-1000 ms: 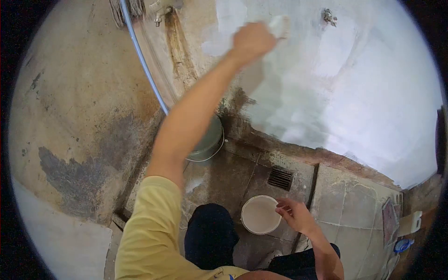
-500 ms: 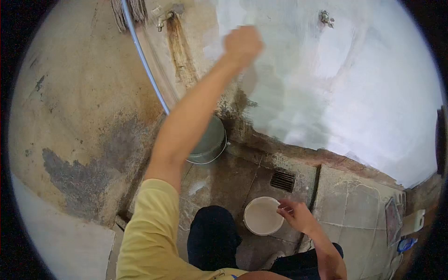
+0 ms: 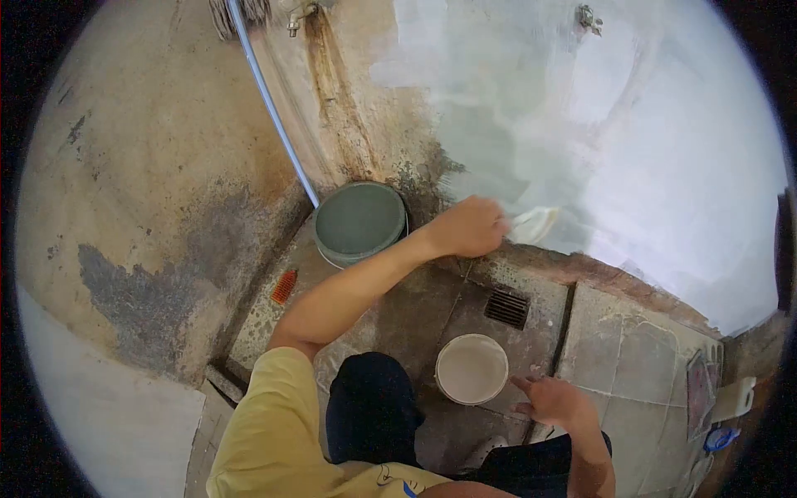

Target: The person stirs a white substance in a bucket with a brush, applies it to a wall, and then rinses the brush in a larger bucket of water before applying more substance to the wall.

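Note:
My left hand (image 3: 469, 226) is shut on a paintbrush (image 3: 533, 222) whose white-loaded bristles touch the bottom of the wall, where fresh white paint (image 3: 631, 133) meets the dark, stained base. My right hand (image 3: 552, 402) hovers low with fingers apart and holds nothing, just right of a small white bucket of paint (image 3: 471, 369) on the floor. My dark-trousered knee (image 3: 369, 407) is left of that bucket.
A grey-green bucket (image 3: 359, 222) stands in the corner under a blue pipe (image 3: 274, 108). A floor drain grate (image 3: 506, 308) lies between my hands. An orange scrubber (image 3: 284, 285) lies by the left wall. Taps (image 3: 589, 18) stick out of the wall above.
My left hand has swept the brush from high on the wall down to its base. My right hand has slid off the white bucket's rim, down and to the right.

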`<state>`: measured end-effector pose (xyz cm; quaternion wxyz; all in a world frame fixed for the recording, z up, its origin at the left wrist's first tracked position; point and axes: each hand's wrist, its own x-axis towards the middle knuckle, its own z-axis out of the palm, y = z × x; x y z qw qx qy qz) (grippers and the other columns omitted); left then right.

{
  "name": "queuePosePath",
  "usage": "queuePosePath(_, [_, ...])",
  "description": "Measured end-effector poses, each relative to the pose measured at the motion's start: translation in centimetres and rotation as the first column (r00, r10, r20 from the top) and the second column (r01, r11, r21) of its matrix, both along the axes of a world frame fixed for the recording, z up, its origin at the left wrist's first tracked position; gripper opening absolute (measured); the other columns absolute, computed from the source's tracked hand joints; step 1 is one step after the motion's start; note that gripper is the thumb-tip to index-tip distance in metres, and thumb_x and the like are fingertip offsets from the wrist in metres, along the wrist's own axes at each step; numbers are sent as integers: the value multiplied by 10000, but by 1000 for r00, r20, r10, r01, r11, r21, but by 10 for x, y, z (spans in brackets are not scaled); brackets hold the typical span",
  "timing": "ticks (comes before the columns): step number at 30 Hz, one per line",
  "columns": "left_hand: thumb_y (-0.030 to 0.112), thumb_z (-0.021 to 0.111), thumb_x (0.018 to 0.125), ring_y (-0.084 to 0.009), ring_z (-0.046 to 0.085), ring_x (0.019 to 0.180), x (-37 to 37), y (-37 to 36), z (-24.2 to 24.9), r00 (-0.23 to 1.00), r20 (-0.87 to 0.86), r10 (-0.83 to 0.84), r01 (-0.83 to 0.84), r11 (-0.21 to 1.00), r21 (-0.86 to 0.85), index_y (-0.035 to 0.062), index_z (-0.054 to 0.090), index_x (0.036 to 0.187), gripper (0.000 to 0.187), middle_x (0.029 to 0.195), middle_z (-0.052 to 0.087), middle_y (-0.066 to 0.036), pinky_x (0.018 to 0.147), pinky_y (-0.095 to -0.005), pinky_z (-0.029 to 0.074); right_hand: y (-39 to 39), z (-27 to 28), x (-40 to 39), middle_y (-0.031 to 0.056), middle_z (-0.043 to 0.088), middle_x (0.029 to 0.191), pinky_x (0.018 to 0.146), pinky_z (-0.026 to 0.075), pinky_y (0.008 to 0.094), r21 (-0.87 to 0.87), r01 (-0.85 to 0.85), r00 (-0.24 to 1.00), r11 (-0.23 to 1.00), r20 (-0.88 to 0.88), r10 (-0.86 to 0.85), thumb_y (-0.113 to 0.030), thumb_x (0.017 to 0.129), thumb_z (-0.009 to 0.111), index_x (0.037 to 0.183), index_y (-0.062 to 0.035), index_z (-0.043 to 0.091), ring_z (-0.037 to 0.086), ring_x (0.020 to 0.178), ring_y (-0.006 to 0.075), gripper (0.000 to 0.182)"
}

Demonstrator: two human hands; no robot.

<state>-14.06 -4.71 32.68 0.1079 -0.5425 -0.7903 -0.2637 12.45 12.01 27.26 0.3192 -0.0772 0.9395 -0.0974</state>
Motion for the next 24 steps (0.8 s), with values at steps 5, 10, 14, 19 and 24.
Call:
queuePosePath(5, [256,559,863,-363,588,604,15,-48,-57,887,427,174,-49,957,-287,-7,632,765,290,645,582,-214,553,-456,425,7,8,23,171,563,1223,884,465,459,-8,19,999,1000,-35,-19,-416,862,570,1350,-75,404,565,1073,359,618])
queuePosePath(10, [274,564,845,-370,609,628,41,-36,-66,851,492,186,163,796,-583,-12,638,736,315,662,603,-219,565,-463,443,10,42,44,172,484,1318,1003,396,417,48,71,953,996,-299,-53,-375,876,554,1350,-92,420,495,1178,342,568])
queuePosePath(14, [276,571,822,-403,627,704,73,-10,-82,882,467,53,310,682,-663,-17,645,731,316,729,630,-242,613,-492,472,22,47,49,148,520,1286,992,405,413,25,61,974,998,-218,-54,-302,854,590,1298,-94,490,512,1160,324,500])
queuePosePath(19, [279,586,804,-389,631,710,77,-12,-110,897,441,-18,362,603,-711,-15,651,785,302,755,644,-224,627,-487,484,38,41,48,127,577,1206,943,437,413,-87,134,952,987,-266,-152,-240,827,612,1171,-79,597,546,1106,301,380])
queuePosePath(24, [320,638,771,-384,623,694,59,-46,-141,878,469,98,311,628,-714,-6,654,790,327,731,634,-213,634,-474,483,56,22,52,155,566,1219,938,438,421,-106,256,898,961,-342,-277,-196,800,631,1180,-65,580,544,1088,342,406])
